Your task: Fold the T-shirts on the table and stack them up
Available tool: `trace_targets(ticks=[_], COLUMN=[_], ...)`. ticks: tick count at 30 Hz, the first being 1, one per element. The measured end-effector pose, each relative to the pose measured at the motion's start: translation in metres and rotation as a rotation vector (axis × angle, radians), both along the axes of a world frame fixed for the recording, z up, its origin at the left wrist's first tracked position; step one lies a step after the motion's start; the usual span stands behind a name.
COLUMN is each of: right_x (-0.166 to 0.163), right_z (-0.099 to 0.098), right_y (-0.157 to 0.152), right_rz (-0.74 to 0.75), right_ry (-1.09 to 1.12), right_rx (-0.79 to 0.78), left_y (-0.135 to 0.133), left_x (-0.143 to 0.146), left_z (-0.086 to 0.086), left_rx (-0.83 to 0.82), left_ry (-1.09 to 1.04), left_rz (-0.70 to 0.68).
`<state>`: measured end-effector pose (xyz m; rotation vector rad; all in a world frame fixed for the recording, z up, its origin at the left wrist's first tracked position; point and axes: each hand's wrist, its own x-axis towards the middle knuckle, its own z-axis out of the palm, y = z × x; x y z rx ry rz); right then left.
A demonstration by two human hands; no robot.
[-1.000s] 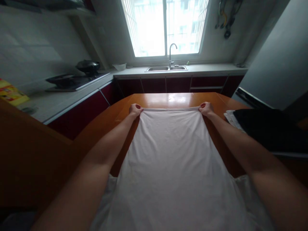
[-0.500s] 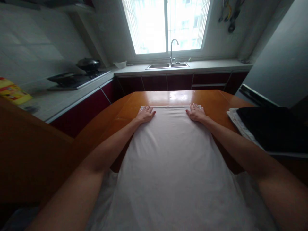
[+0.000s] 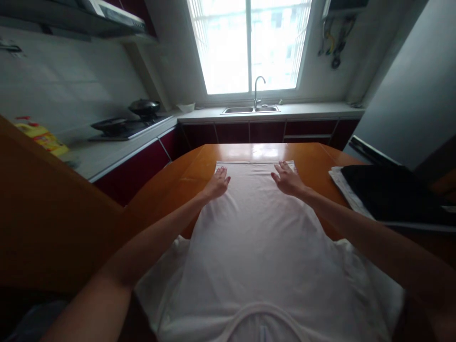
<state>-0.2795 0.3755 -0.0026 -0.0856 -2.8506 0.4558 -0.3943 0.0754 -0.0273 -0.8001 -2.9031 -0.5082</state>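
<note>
A white T-shirt (image 3: pixel 260 237) lies spread on the wooden table, its hem at the far end and its neckline nearest me. Both short sleeves stick out at the sides close to my body. My left hand (image 3: pixel 217 183) rests on the shirt's left edge just short of the hem, fingers stretched out. On the opposite edge lies my right hand (image 3: pixel 288 178), palm down with its fingers spread. Faint creases run through the cloth around both hands.
The table (image 3: pixel 167 185) has a rounded far edge. At the right sit folded clothes (image 3: pixel 388 192), black over white. Beyond are a sink (image 3: pixel 238 110), a stove with pans (image 3: pixel 144 108), a yellow bottle (image 3: pixel 44 137) and a refrigerator (image 3: pixel 402 90).
My view has tilted up and drawn back, bringing the neckline and sleeves into sight. Both hands have slid slightly from the hem toward me, still on the cloth.
</note>
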Motion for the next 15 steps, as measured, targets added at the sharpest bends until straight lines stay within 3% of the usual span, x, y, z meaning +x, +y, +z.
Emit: trace_targets(ticks=[4, 8, 11, 15], right_x=[0.043, 0.069, 0.093, 0.134], right_z=[0.004, 0.017, 0.022, 0.003], right_y=[-0.013, -0.005, 0.0, -0.016], right_rz=[-0.02, -0.123, -0.151, -0.129], right_ry=[-0.1, -0.082, -0.029, -0.019], right_rx=[-0.062, -0.086, -0.101, -0.07], left_y=[-0.006, -0.002, 0.0, 0.0], left_x=[0.04, 0.061, 0.089, 0.15], left_z=[-0.013, 0.009, 0.027, 0.021], left_rx=[-0.112, -0.148, -0.132, -0.177], left_ry=[-0.07, -0.013, 0.034, -0.044], left_rz=[0.041, 0.035, -0.047, -0.166])
